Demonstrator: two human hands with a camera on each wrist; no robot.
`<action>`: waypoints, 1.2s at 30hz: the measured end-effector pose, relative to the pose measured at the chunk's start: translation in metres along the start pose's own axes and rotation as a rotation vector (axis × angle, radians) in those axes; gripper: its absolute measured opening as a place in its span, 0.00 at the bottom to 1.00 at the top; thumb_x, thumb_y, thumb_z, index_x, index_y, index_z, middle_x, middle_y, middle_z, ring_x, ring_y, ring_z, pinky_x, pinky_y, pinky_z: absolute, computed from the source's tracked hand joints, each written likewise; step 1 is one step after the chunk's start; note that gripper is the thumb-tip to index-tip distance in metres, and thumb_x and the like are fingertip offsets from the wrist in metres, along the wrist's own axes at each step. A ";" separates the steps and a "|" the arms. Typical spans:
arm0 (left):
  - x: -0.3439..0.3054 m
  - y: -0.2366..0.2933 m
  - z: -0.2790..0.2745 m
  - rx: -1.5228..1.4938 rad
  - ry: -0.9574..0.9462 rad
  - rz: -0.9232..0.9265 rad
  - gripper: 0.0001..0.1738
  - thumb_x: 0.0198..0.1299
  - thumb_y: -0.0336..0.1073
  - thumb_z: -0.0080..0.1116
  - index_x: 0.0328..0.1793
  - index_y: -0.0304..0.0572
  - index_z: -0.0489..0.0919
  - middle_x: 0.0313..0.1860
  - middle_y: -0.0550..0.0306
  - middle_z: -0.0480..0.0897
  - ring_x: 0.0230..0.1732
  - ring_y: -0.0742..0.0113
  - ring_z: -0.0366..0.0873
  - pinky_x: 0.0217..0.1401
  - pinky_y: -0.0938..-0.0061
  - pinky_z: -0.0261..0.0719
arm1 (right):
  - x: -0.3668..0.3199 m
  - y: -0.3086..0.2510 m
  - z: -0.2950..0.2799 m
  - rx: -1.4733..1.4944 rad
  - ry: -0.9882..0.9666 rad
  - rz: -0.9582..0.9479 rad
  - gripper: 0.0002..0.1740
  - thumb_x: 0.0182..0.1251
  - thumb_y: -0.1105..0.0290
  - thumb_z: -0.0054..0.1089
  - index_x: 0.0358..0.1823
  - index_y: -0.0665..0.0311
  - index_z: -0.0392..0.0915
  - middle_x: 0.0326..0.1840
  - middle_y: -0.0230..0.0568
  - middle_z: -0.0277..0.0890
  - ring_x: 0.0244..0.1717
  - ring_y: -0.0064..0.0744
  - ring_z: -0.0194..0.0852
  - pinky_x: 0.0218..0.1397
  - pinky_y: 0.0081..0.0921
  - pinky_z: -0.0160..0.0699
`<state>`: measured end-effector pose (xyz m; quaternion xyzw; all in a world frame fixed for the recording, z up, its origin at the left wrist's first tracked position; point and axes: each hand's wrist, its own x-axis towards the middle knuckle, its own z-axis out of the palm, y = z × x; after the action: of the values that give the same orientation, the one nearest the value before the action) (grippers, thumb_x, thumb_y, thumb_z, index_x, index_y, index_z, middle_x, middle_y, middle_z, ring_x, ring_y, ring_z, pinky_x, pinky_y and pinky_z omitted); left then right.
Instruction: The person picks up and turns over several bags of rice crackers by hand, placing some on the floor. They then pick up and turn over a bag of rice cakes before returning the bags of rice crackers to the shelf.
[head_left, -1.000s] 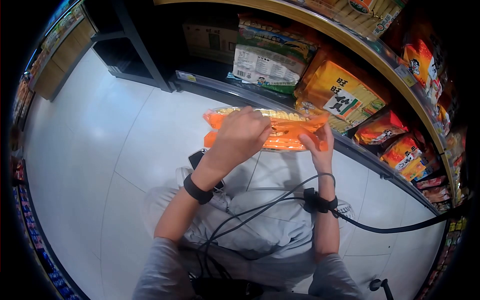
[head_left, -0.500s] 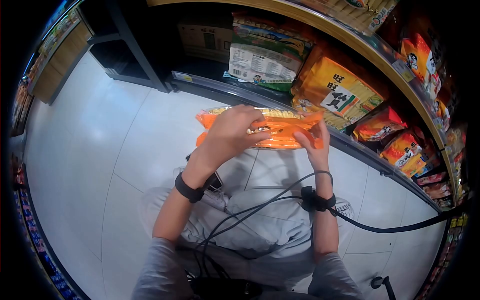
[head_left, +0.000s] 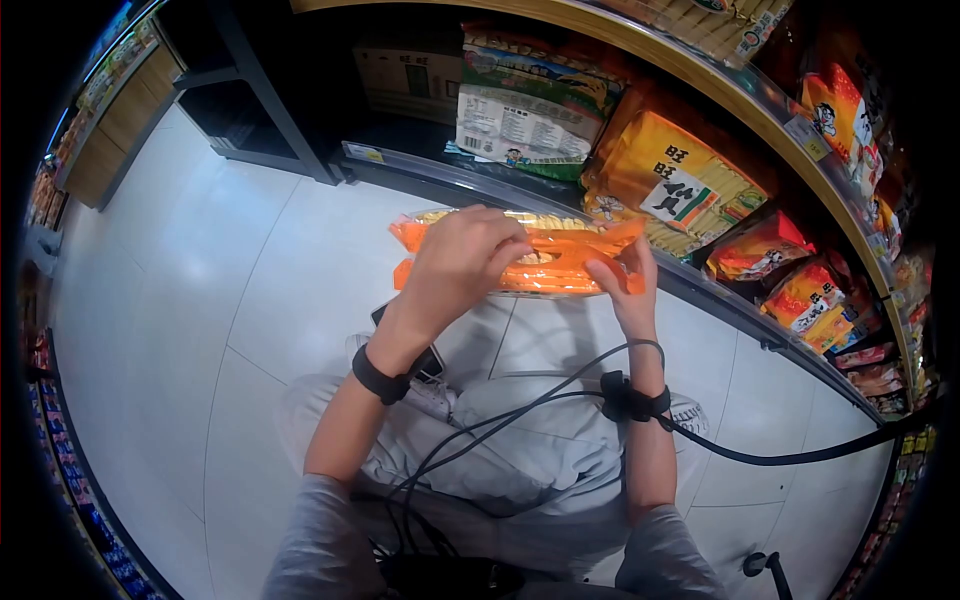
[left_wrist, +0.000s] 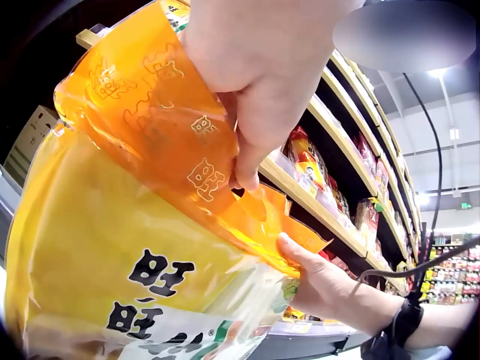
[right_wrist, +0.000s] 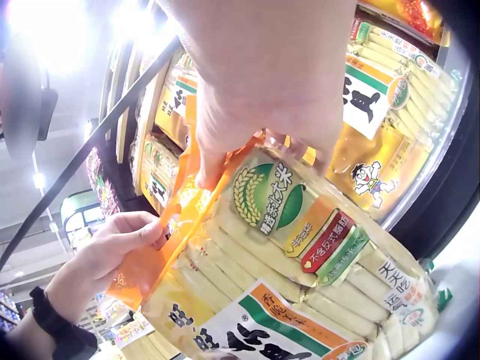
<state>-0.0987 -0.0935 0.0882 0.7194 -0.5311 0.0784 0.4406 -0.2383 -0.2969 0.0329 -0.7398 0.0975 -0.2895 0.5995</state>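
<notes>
In front of my lap both hands hold a bag of rice crackers [head_left: 570,278], its top a folded orange plastic strip [left_wrist: 161,112] with a hole in it. My left hand [head_left: 455,262] pinches the strip by this hole, thumb and fingertips at its edge. At the bag's right end my right hand [head_left: 636,290] grips the orange plastic, thumb on the near side and fingers behind. The right wrist view shows the printed clear front [right_wrist: 300,255] with pale wrapped crackers inside, hanging below my right hand.
A low shelf [head_left: 470,185] ahead carries more cracker bags [head_left: 690,190], a green and white bag [head_left: 530,110] and a carton [head_left: 405,80]. Black cables [head_left: 500,418] run from the right wrist across my lap. A dark metal frame [head_left: 270,100] stands left, on the tiled floor [head_left: 150,350].
The left hand has moved slightly left along the strip; its fingers spread apart, then came together again, and the hole now shows beside them. My right hand keeps its grip.
</notes>
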 end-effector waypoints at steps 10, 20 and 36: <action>0.002 0.001 -0.006 0.273 0.173 0.088 0.03 0.50 0.27 0.64 0.28 0.39 0.80 0.25 0.55 0.80 0.29 0.57 0.77 0.34 0.65 0.72 | 0.001 0.001 0.010 0.112 0.025 -0.048 0.39 0.57 0.70 0.73 0.69 0.66 0.62 0.68 0.47 0.68 0.66 0.37 0.69 0.70 0.32 0.64; 0.002 -0.004 -0.011 0.195 0.134 0.070 0.04 0.53 0.28 0.63 0.31 0.36 0.79 0.25 0.55 0.79 0.31 0.56 0.76 0.36 0.65 0.73 | 0.001 0.002 0.006 0.072 0.036 -0.064 0.39 0.54 0.74 0.74 0.67 0.67 0.64 0.66 0.44 0.70 0.66 0.36 0.70 0.70 0.32 0.65; -0.004 0.002 -0.057 0.635 -0.226 -0.243 0.34 0.40 0.35 0.76 0.58 0.43 0.77 0.51 0.54 0.81 0.59 0.53 0.74 0.71 0.46 0.61 | 0.003 0.003 0.009 0.119 0.146 -0.047 0.42 0.52 0.76 0.77 0.67 0.65 0.61 0.58 0.43 0.73 0.56 0.29 0.74 0.60 0.25 0.74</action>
<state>-0.0816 -0.0502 0.1215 0.8827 -0.4360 0.1064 0.1396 -0.2304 -0.2918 0.0304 -0.6817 0.1063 -0.3621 0.6268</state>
